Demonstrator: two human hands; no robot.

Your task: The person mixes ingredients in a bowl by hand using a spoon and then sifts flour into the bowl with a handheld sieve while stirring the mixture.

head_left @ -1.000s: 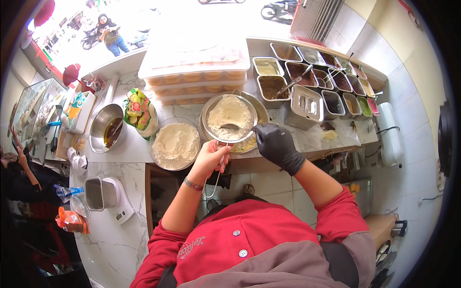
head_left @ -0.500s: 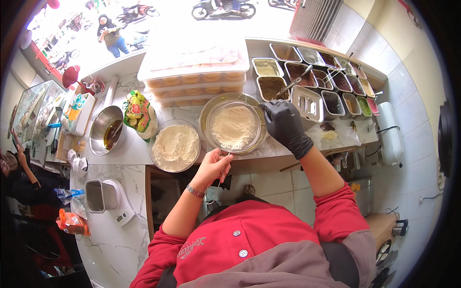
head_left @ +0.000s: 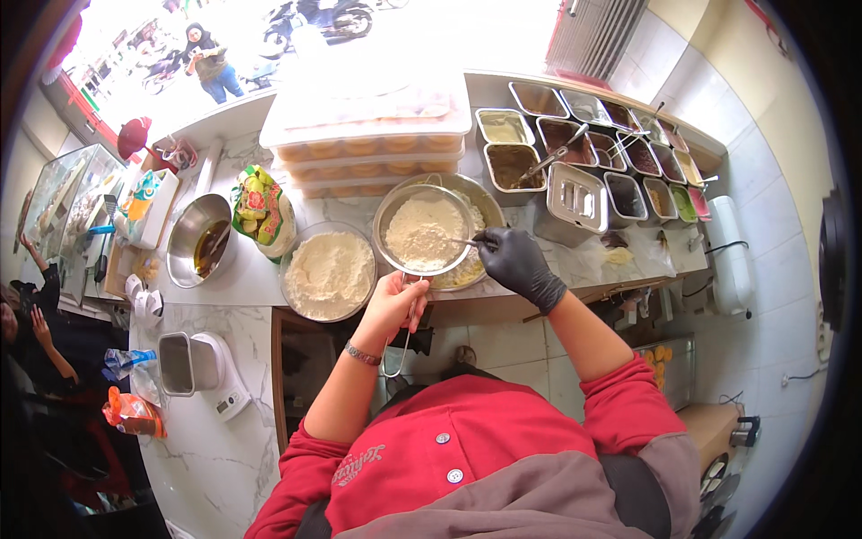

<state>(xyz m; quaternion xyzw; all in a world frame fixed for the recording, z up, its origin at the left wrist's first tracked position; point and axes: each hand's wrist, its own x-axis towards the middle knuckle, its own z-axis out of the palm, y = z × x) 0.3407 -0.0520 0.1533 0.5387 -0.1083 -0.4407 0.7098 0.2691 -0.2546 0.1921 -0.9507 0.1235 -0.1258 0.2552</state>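
My bare left hand [head_left: 404,301] grips the wire handle of a metal sieve [head_left: 422,256] heaped with white flour [head_left: 417,220]. My black-gloved right hand [head_left: 514,265] holds a spoon [head_left: 463,242], its tip in that flour at the sieve's right side. The sieve rests on or just over a wide steel bowl [head_left: 488,207], with a pale mixture partly showing beneath. To its left sits a shallow bowl of flour [head_left: 325,269], and farther left a steel bowl [head_left: 193,242] with brown liquid.
Stacked lidded trays [head_left: 364,144] stand behind, beside a green bag [head_left: 256,205]. Filled metal containers [head_left: 514,166] crowd the back right. A scale [head_left: 224,386] is at lower left. A co-worker's hand [head_left: 40,328] shows at far left; a person [head_left: 211,67] stands outside.
Half a second ago my right hand was higher by the rim; it has moved down-left, with the spoon back in the flour. The sieve has risen slightly. Motorbikes outside have moved.
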